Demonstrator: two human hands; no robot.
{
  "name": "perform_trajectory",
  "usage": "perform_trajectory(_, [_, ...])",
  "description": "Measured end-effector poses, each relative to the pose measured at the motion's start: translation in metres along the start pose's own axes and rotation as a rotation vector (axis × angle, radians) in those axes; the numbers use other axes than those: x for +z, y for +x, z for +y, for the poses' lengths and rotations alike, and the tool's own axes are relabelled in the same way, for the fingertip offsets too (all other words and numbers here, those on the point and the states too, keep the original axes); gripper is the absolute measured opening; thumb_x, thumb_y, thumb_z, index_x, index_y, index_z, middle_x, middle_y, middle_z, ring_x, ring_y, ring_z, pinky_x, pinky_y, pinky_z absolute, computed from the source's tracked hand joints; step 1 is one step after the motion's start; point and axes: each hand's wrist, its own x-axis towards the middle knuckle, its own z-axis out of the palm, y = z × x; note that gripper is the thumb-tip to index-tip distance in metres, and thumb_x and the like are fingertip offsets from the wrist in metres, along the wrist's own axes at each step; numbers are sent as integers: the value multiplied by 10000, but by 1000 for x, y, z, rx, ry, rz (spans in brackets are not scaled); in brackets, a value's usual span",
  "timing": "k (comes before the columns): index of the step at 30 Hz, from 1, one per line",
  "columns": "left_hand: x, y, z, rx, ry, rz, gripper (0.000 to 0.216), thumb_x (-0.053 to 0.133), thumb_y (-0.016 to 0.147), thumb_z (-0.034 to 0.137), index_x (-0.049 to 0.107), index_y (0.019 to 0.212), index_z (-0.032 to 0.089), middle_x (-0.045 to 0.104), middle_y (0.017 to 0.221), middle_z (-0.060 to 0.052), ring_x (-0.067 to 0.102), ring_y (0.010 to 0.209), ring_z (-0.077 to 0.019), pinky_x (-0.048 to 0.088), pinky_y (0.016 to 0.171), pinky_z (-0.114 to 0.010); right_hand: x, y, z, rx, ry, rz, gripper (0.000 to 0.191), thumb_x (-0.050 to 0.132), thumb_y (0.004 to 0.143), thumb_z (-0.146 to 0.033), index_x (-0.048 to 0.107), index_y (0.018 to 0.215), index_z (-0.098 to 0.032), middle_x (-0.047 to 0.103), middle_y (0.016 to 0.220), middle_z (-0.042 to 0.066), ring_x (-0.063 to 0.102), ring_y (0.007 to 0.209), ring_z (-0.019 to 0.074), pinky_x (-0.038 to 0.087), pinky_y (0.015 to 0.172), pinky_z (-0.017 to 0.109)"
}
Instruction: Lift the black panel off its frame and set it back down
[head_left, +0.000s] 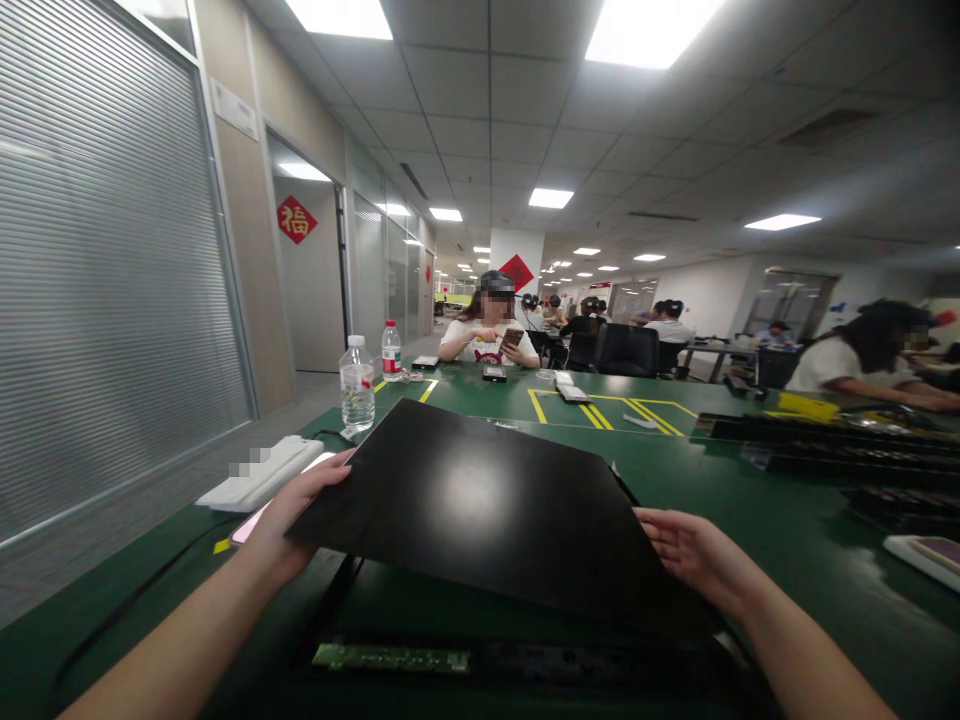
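Observation:
A thin, glossy black flat panel (480, 500) is held tilted above the green table, its face reflecting the ceiling light. My left hand (304, 510) grips its left edge, with fingers over the top side. At the right edge, my right hand (686, 550) supports the panel, its fingertips against and partly behind the edge. Under the panel lies a dark frame (337, 600), mostly hidden. Along its near side runs a narrow green circuit board (390, 658).
Two water bottles, one clear (358, 385) and one red-capped (391, 352), stand at the back left. A white packet (262, 475) lies beside my left hand. Long black strips (817, 450) are stacked at the right. A person with a phone (512, 340) sits across the table (495, 408).

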Motion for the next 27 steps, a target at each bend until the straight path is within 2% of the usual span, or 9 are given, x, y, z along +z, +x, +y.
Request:
perform_trajectory(3, [1, -1, 1, -1, -4, 16, 431, 471, 746, 320, 521, 1159, 208, 665, 1095, -30, 650, 920, -235, 501, 841, -361, 1, -2, -3, -25, -44, 88, 479, 563, 722, -218, 479, 1190, -162, 691, 790, 93, 643, 629, 166, 489, 579, 264])
perform_trajectory(6, [2, -2, 1, 17, 9, 8, 419, 476, 742, 310, 535, 1145, 211, 665, 1095, -29, 642, 940, -240, 489, 860, -379, 1, -2, -4, -41, -94, 137, 534, 540, 728, -240, 432, 1247, -179, 695, 793, 116, 651, 645, 178, 494, 599, 274])
perform_trajectory(11, [6, -4, 2, 5, 21, 44, 348, 536, 710, 267, 591, 1051, 224, 697, 1022, -11, 639, 937, -239, 484, 858, -366, -3, 0, -4, -42, -172, 212, 554, 551, 701, -264, 453, 1242, -194, 700, 768, 111, 654, 661, 195, 496, 632, 298])
perform_trajectory(15, [10, -5, 1, -4, 25, 89, 294, 566, 692, 223, 610, 983, 211, 714, 953, -25, 658, 861, -226, 503, 791, -346, -3, -2, -5, -36, -212, 242, 559, 544, 695, -286, 460, 1243, -211, 704, 784, 98, 644, 676, 184, 476, 628, 284])
perform_trajectory(20, [14, -3, -5, -48, 2, 65, 261, 612, 646, 166, 608, 904, 211, 723, 810, -19, 668, 685, -181, 512, 634, -270, -2, -3, -7, -75, -323, 324, 521, 496, 707, -357, 505, 1208, -214, 708, 819, 83, 591, 653, 156, 389, 533, 239])
perform_trajectory(23, [14, -1, -9, -73, 3, 84, 254, 625, 618, 144, 600, 861, 211, 718, 740, -7, 664, 636, -170, 508, 593, -250, -3, -1, -7, -95, -415, 385, 492, 482, 695, -375, 554, 1155, -216, 710, 803, 71, 523, 586, 147, 325, 485, 237])
perform_trajectory(27, [13, 2, -12, -93, 22, 88, 249, 625, 602, 155, 595, 844, 202, 712, 708, -5, 655, 582, -157, 501, 554, -239, -5, 5, -4, -118, -429, 397, 519, 497, 665, -355, 552, 1154, -189, 705, 718, 74, 449, 494, 134, 280, 455, 236])
